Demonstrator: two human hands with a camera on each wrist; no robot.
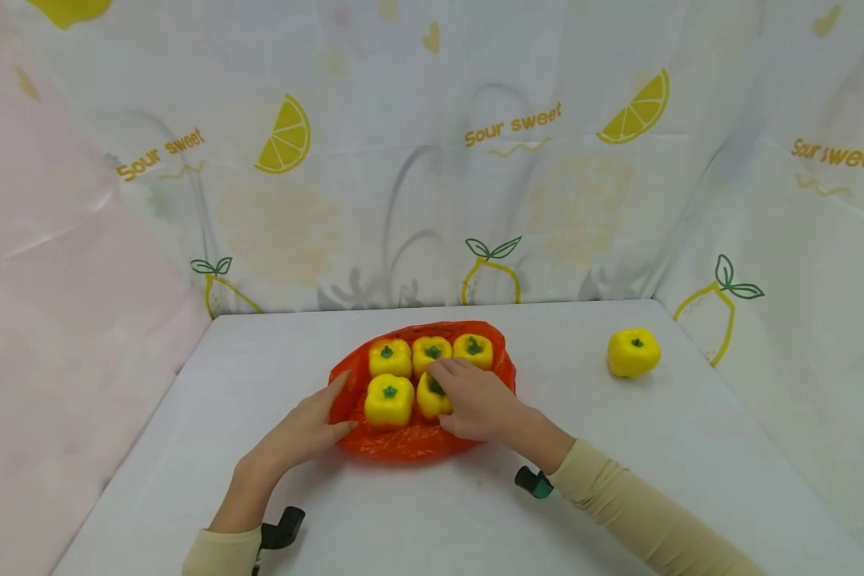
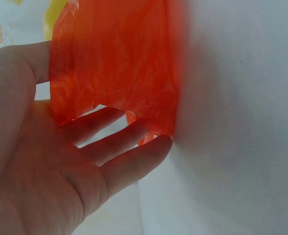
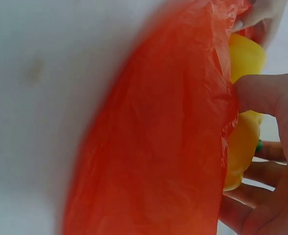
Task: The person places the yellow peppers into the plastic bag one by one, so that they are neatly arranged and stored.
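Peppers, five yellow plastic ones with green stems, are lying on a crinkled orange plastic bag [image 1: 403, 440] near the middle of the white cloth-covered table [image 1: 691, 448], three in a back row and two in front. The front right yellow pepper [image 1: 429, 398] is sitting under the right hand [image 1: 478, 400], whose fingers are curling down over its top and gripping it; the right wrist view is showing the thumb [image 3: 261, 93] pressing against this pepper through the bag's edge. The front left yellow pepper [image 1: 389, 399] is lying just beside it, with the back row [image 1: 432, 352] close behind. The left hand [image 1: 298, 436] is resting palm-in against the bag's left edge, fingers straight and slightly spread, and the left wrist view is showing the fingertips [image 2: 153, 147] touching the thin orange film. A sixth yellow pepper [image 1: 634, 352] is standing alone, well apart toward the table's right back corner, close to the hanging cloth. Bare tabletop is stretching wide on both sides of the bag and in front of it, while the back edge is meeting the backdrop just beyond the peppers. A white curtain [image 1: 475, 160] printed with lemons and lemon slices is enclosing the table on three sides, and the words "Sour sweet" are reading in orange in several places. Both forearms are reaching in from the near edge in beige sleeves [image 1: 641, 512].
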